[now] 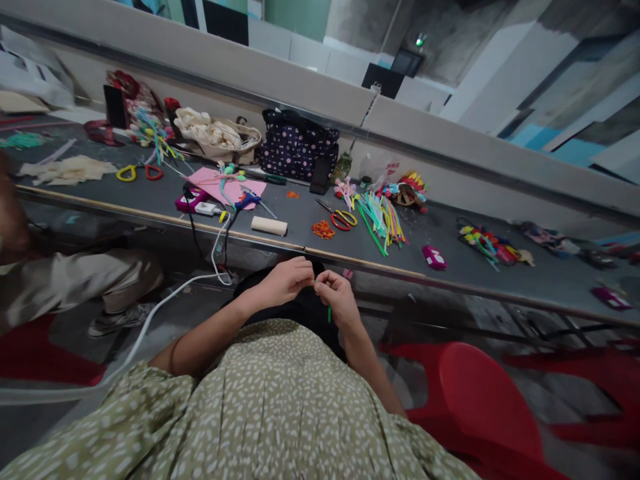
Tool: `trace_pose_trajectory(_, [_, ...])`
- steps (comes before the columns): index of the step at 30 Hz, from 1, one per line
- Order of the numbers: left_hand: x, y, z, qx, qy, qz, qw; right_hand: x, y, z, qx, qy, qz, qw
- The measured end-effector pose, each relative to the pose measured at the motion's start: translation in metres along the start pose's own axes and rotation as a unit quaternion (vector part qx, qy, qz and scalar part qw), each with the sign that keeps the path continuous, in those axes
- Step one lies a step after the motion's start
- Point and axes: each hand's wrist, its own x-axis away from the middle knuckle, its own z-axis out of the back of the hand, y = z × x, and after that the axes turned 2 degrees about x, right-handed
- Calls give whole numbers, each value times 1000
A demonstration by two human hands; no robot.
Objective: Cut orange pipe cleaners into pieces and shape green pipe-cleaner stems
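Over my lap, in front of the table's edge, my left hand [290, 280] and my right hand [337, 293] meet at the fingertips. A thin green strip [329, 314] hangs below my right hand, whose fingers are pinched on it. The fingers of my left hand are closed too, touching a tiny green end between the hands; what exactly they grip is too small to tell. On the table just beyond lie a beige roll [269, 226], a pile of orange pieces [323, 230], scissors [341, 219] and a bundle of coloured pipe cleaners [383, 220].
Pink sheets [220, 187], a blue glue gun [247, 199] and a purple box [193, 200] with cables lie left on the table [300, 250]. A dark patterned bag [299, 147] stands behind. Red stools [487, 400] are at the right. A person's leg [90, 280] shows at left.
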Motion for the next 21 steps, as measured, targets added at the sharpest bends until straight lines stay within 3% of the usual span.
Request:
trace_pose_trajectory(3, [0,-4,-2,-21,12,1,1000,0,0,0,5,-6,-5,1000])
trace_pose_trajectory(8, [0,-13,-8,70,29,109,991,4,-1,-4,160,73,134,975])
trace_pose_trajectory(11, [1,-17,-11,210,1,195,958,6,0,-5,292,109,232,922])
trace_pose_trajectory(15, [1,-19,-11,344,-34,267,899,6,4,-3,394,90,336,851])
trace_pose_trajectory(18, [-1,-17,-9,389,-27,287,875,5,5,-1,427,75,359,827])
trace_pose_trajectory(21, [-3,-12,-8,416,-9,298,859,5,5,-1,423,79,369,824])
